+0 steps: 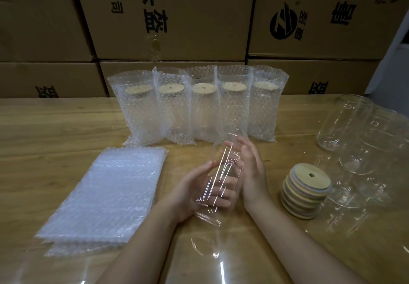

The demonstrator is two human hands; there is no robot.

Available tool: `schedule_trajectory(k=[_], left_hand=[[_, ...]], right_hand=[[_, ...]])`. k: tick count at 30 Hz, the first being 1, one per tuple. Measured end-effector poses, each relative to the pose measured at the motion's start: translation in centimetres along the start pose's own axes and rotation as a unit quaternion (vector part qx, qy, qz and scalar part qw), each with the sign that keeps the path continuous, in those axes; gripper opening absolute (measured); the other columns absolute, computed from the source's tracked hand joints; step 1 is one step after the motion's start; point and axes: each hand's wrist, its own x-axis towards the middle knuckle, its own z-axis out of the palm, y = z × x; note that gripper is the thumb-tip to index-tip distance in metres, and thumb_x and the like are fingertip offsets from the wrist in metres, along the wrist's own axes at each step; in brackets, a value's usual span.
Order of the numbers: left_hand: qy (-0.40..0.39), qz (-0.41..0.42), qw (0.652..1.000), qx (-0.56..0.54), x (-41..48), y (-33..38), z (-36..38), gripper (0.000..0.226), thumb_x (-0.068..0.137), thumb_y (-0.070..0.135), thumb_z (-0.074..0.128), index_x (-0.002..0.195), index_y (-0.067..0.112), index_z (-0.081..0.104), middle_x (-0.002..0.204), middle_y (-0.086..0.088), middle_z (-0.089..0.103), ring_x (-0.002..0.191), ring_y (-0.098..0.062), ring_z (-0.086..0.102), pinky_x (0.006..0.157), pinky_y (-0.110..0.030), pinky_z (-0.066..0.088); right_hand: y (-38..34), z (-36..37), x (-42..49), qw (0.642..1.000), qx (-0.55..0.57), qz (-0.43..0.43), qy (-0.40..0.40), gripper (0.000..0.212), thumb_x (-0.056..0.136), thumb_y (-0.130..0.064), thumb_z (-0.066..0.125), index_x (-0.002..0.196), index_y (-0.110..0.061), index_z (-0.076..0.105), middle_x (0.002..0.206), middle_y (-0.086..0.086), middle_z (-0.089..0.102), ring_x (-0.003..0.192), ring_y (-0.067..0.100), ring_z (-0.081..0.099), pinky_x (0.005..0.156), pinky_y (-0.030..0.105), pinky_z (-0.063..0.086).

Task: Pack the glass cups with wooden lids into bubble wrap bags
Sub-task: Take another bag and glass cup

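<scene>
A clear glass cup [221, 179] without a lid is held tilted above the table's middle. My left hand [194, 191] cups it from below and the left. My right hand [251, 173] presses flat against its right side. A stack of round wooden lids [305, 189] stands just to the right of my right hand. A flat pile of empty bubble wrap bags [106, 193] lies to the left. Several bagged cups with wooden lids [199, 108] stand in a row behind.
Several bare glass cups [363, 137] crowd the right side of the wooden table [55, 128]. More glass shows at the near edge. Stacked cardboard boxes [172, 17] form a wall right behind the table.
</scene>
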Motion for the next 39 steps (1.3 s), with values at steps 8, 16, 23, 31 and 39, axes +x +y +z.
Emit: schedule_trajectory(k=[8, 16, 23, 31, 39], left_hand=[[0.039, 0.074, 0.996, -0.011, 0.4, -0.3, -0.1, 0.078, 0.052, 0.041, 0.086, 0.122, 0.020, 0.059, 0.105, -0.018, 0.066, 0.080, -0.029, 0.067, 0.068, -0.036, 0.058], [0.288, 0.293, 0.907, 0.091, 1.2, -0.5, 1.0, 0.086, 0.070, 0.029, 0.067, 0.146, 0.021, 0.028, 0.127, -0.011, 0.058, 0.111, -0.031, 0.062, 0.085, -0.037, 0.054], [0.347, 0.378, 0.776, 0.369, 0.6, -1.2, 0.7, 0.106, 0.069, 0.053, 0.070, 0.150, 0.034, 0.004, 0.145, 0.011, 0.038, 0.127, -0.005, 0.047, 0.105, -0.033, 0.041], [0.308, 0.375, 0.762, 0.428, 1.1, -1.5, -0.4, 0.108, 0.067, 0.045, 0.083, 0.150, 0.017, 0.021, 0.151, 0.018, 0.032, 0.132, -0.008, 0.044, 0.103, -0.019, 0.041], [0.315, 0.408, 0.512, 0.687, 0.9, -1.6, -0.2, 0.079, 0.075, 0.041, 0.071, 0.141, 0.025, 0.032, 0.146, -0.003, 0.044, 0.130, -0.029, 0.045, 0.104, -0.054, 0.036]], right_hand=[[0.4, 0.5, 0.4, 0.997, 0.037, 0.066, -0.008, 0.047, 0.084, -0.054, 0.055, 0.120, -0.025, 0.059, 0.113, -0.006, 0.070, 0.109, 0.018, 0.065, 0.089, 0.045, 0.052], [2.1, 1.3, -0.8, 0.989, -0.030, 0.121, -0.081, 0.034, 0.096, -0.044, 0.035, 0.119, -0.033, 0.057, 0.125, -0.007, 0.063, 0.110, 0.011, 0.063, 0.085, 0.032, 0.054], [1.5, 1.4, -0.8, 0.970, 0.073, 0.222, -0.074, 0.036, 0.099, -0.039, 0.039, 0.123, -0.018, 0.055, 0.120, 0.009, 0.062, 0.078, 0.017, 0.072, 0.063, 0.029, 0.056], [1.3, 1.3, -1.3, 0.993, -0.041, 0.114, 0.011, 0.027, 0.102, -0.027, 0.038, 0.108, -0.025, 0.064, 0.107, -0.002, 0.070, 0.094, 0.006, 0.068, 0.076, 0.018, 0.052], [-0.3, 0.4, -0.7, 0.981, 0.154, 0.109, 0.035, 0.046, 0.101, -0.046, 0.023, 0.118, -0.022, 0.058, 0.110, -0.001, 0.072, 0.108, 0.013, 0.064, 0.093, 0.027, 0.047]])
